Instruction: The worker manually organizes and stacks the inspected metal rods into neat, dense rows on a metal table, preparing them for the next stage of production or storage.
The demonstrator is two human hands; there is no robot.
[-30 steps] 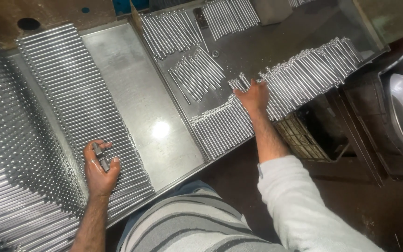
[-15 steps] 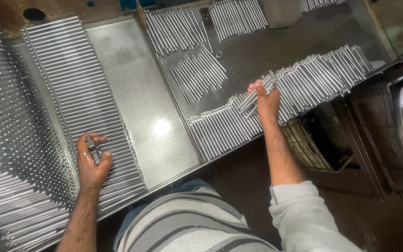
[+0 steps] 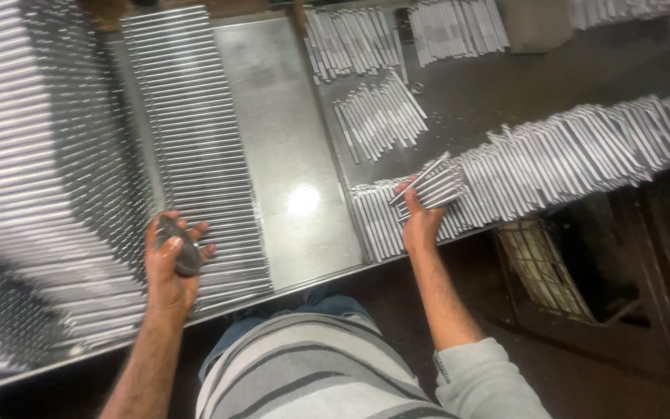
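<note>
Rods (image 3: 195,155) lying in tight rows at left, left hand (image 3: 170,260) curling around a small dark metal piece (image 3: 184,247) over them; shiny tray floor (image 3: 288,140) between; right hand (image 3: 420,217) gripping a bundle of rods (image 3: 432,185), lifting off the long row (image 3: 575,155) beside.

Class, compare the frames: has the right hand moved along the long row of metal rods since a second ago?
Yes. The right hand has lifted a small bunch of rods off the long row by the table's near edge.
</note>
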